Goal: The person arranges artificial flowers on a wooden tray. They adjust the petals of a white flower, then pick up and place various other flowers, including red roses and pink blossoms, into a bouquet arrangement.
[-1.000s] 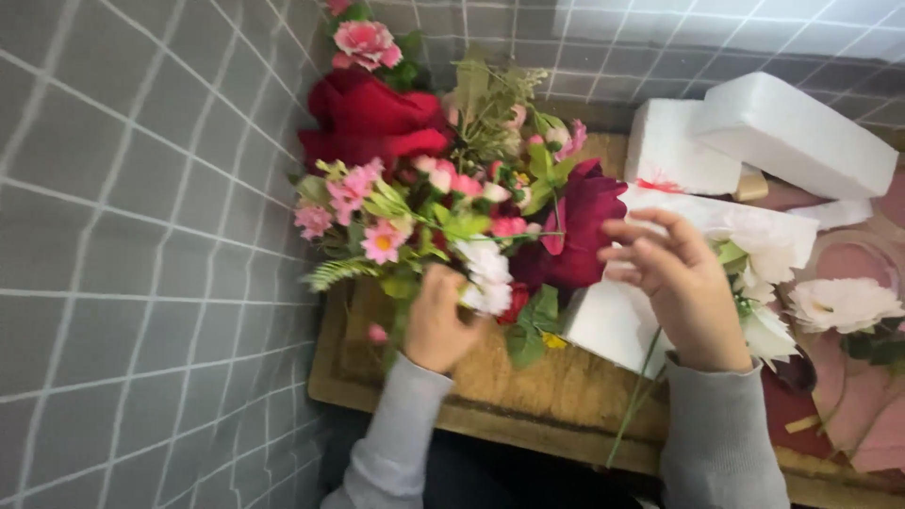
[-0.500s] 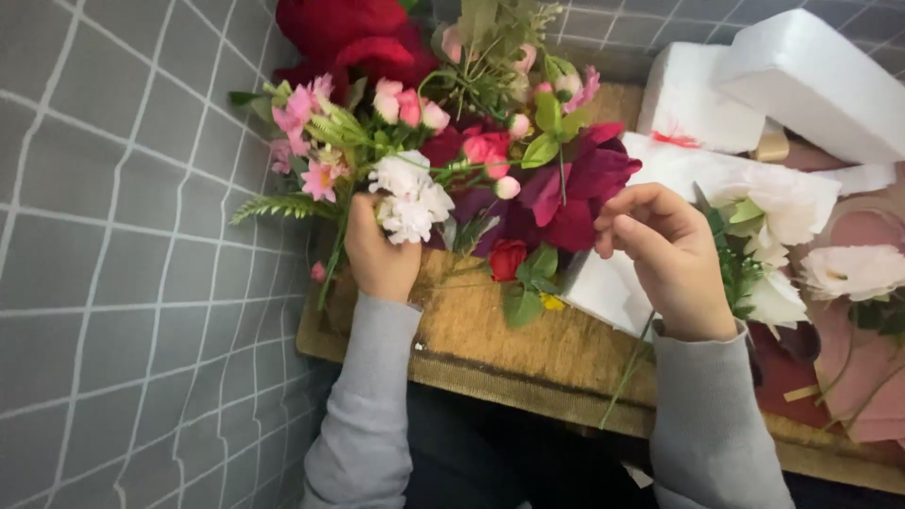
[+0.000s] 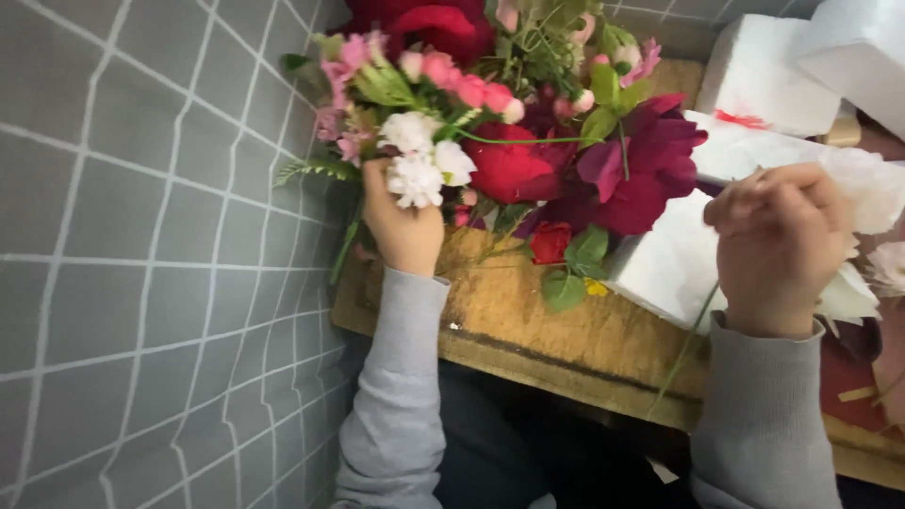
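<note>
Head view: grey wall panel with a white grid pattern (image 3: 141,254) fills the left side, and a worn brown wooden tabletop (image 3: 566,320) runs beneath the hands. White foam blocks (image 3: 754,85), matte and crumbly-looking, sit upper right, with another white foam block (image 3: 665,269) lying between the hands. Mixed bouquet of red, magenta, pink and white flowers (image 3: 528,123) takes up top centre, blooms pointing up and away, stems dropping toward the near table edge, so its long axis runs roughly away from the person. Left hand (image 3: 403,226), in a grey knit sleeve, is directly under the blooms, fingers closed around the stems just below a small white cluster of petals (image 3: 419,165); this hand is the nearer one to the bunch. Right hand (image 3: 778,245) sits well apart to the right, fingers curled tight, pinching a thin green stem (image 3: 683,349) that hangs down past the table edge; a pale white flower head (image 3: 863,188) touches its knuckles.
</note>
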